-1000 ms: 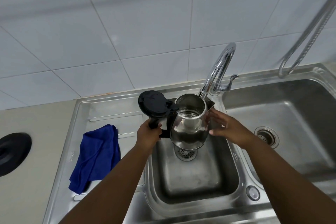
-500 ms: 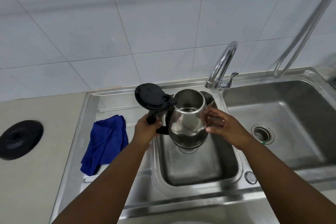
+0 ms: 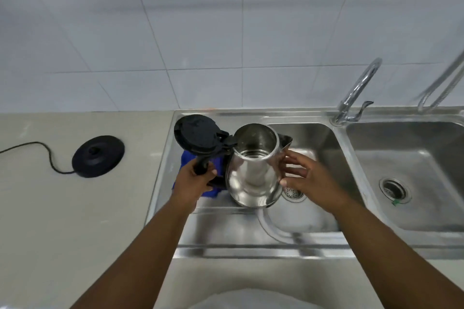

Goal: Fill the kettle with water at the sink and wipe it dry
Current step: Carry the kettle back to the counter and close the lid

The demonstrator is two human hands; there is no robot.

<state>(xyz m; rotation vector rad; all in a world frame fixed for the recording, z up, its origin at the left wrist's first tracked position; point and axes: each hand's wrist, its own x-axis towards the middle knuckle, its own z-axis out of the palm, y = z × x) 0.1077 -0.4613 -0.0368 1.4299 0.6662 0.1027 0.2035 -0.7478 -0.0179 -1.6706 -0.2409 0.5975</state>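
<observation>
I hold a steel kettle (image 3: pixel 252 173) upright over the left edge of the small sink basin (image 3: pixel 313 148). Its black lid (image 3: pixel 197 134) stands hinged open to the left. My left hand (image 3: pixel 194 180) grips the black handle. My right hand (image 3: pixel 307 178) rests against the kettle's right side with fingers spread. A blue cloth (image 3: pixel 190 158) lies on the draining board, mostly hidden behind my left hand and the kettle. The tap (image 3: pixel 356 90) stands well to the right of the kettle, with no water visible from it.
The black kettle base (image 3: pixel 98 155) with its cord sits on the beige counter to the left. A larger basin (image 3: pixel 414 170) with a drain lies at the right. A metal hose (image 3: pixel 442 88) hangs at the far right. White tiles form the back wall.
The kettle has moved left, away from under the tap, to above the draining board edge and the blue cloth. Both hands stayed on it. My view has swung left.
</observation>
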